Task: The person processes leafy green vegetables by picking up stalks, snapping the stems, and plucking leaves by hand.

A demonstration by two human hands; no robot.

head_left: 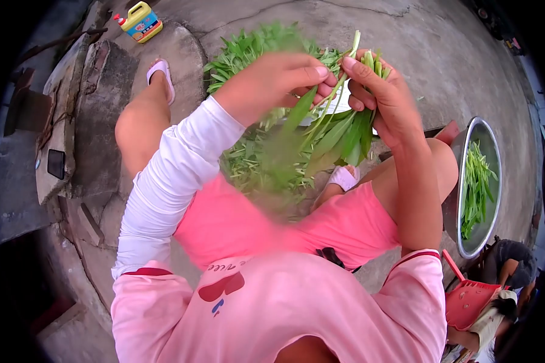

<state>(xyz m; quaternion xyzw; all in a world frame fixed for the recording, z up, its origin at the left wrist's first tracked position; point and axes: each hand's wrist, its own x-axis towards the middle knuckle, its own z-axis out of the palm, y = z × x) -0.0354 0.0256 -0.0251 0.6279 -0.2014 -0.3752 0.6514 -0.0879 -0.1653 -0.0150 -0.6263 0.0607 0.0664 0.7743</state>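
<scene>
My right hand (381, 91) is closed round a small bunch of leafy green stems (339, 136) that look like water spinach, leaves hanging down and cut stem ends sticking up. Just to its left, my left hand (281, 83), below a white sleeve, has its fingers pinched at a stem and leaf (300, 110) of the same greens. Under both hands a big pile of greens (242, 57) lies on the ground, spreading between my feet. Something white shows behind the bunch. A blurred patch hides part of the lower pile.
A metal basin (498, 206) with picked green stems (477, 187) stands at the right. At the upper left is a yellow jug (142, 24); a phone-like dark object (56, 164) lies on the stone ledge. A red dustpan (471, 301) and other people (515, 266) are at lower right.
</scene>
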